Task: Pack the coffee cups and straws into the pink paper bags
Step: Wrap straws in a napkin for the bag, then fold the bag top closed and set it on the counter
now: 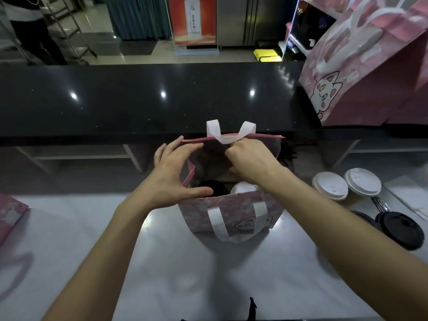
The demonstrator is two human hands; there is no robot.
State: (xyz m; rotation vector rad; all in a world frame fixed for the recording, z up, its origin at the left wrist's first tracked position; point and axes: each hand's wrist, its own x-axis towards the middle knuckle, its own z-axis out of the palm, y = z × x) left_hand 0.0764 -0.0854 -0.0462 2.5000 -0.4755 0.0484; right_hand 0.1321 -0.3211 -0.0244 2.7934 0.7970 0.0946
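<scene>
An open pink paper bag (231, 212) with white handles stands on the white counter (208, 274) in the middle. Inside it, a black-lidded cup (214, 187) and a white-lidded cup (243, 188) show side by side. My left hand (171, 174) spans the bag's left side with straight fingers, the thumb at the near rim and the fingertips at the far rim. My right hand (249, 162) reaches over the bag's mouth. Its curled fingers pinch the far wall just under the white handle (228, 132). No straw shows in either hand.
Two white-lidded cups (330, 185) (362, 181) and a black-lidded cup (399, 228) stand at the right, with thin wrapped straws (379, 205) between them. Another pink bag (361, 77) stands on the raised black counter (139, 100). A flat pink bag (9, 214) lies far left.
</scene>
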